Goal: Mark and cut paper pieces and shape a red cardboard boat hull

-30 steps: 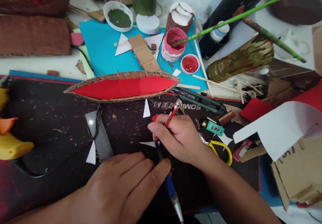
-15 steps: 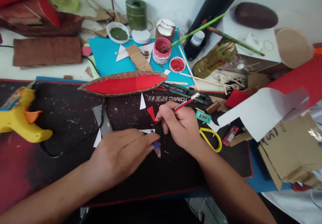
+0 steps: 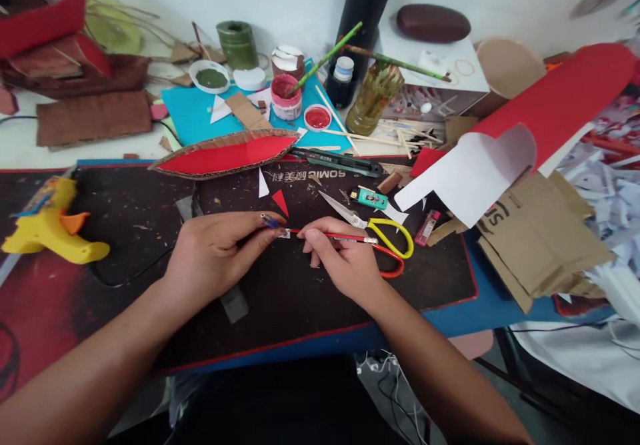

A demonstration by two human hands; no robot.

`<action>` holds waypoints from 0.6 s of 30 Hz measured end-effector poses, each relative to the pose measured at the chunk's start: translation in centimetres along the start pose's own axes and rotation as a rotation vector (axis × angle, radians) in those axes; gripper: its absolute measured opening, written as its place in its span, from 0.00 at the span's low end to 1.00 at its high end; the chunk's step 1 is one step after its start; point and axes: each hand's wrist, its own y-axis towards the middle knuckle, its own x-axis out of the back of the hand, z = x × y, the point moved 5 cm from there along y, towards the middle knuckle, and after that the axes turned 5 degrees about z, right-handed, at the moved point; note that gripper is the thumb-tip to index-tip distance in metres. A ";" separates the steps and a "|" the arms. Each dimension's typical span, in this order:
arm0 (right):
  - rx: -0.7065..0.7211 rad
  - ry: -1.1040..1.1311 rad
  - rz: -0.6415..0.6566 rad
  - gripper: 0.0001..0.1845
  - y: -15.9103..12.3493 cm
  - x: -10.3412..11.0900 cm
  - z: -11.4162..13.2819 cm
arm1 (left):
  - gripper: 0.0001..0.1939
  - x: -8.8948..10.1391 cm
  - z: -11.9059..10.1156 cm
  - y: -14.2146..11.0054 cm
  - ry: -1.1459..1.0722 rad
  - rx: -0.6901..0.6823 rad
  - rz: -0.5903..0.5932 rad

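Observation:
My left hand [image 3: 220, 245] is closed, thumb and forefinger pinching a slim blue pen [image 3: 271, 221] whose tip points up and left. My right hand [image 3: 343, 255] grips a red pencil [image 3: 350, 236], held almost level with its silver end to the right. The pencil's other end meets a small pale piece at my left fingertips; what that piece is I cannot tell. Just beyond the hands lie a red triangle [image 3: 281, 203] and a white paper triangle [image 3: 263, 183]. Scissors [image 3: 411, 245] with yellow and orange handles rest beside my right hand, blades pointing away to the left.
Behind the hands lies a red-lined cardboard boat shape [image 3: 225, 156]. A yellow glue gun [image 3: 55, 228] is at left, its cord trailing across the dark mat [image 3: 300, 318]. A box cutter [image 3: 340, 163], lighter [image 3: 370, 198], paint jar [image 3: 285, 102] and curled card [image 3: 500, 165] surround the mat.
The view has drawn back and turned right. My left hand has turned the pen from pointing towards me to pointing away. The pencil has gone from slanted to nearly level; the scissors show fully.

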 end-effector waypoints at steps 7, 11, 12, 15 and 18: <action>0.010 0.007 -0.021 0.18 -0.5 -0.2 -0.2 | 0.12 0.0 0.2 0.0 0.019 0.030 -0.013; 0.000 0.006 -0.030 0.19 -0.5 -0.2 -0.5 | 0.13 0.0 0.3 0.1 0.026 0.006 -0.018; 0.000 0.007 -0.033 0.19 -0.5 -0.2 -0.5 | 0.13 0.1 0.3 0.1 0.026 -0.010 -0.024; 0.002 0.016 -0.033 0.19 -0.5 -0.2 -0.5 | 0.13 0.0 0.2 0.1 0.020 -0.041 -0.032; 0.003 0.020 -0.030 0.19 -0.5 -0.2 -0.5 | 0.12 -0.1 0.2 0.0 0.007 -0.044 -0.032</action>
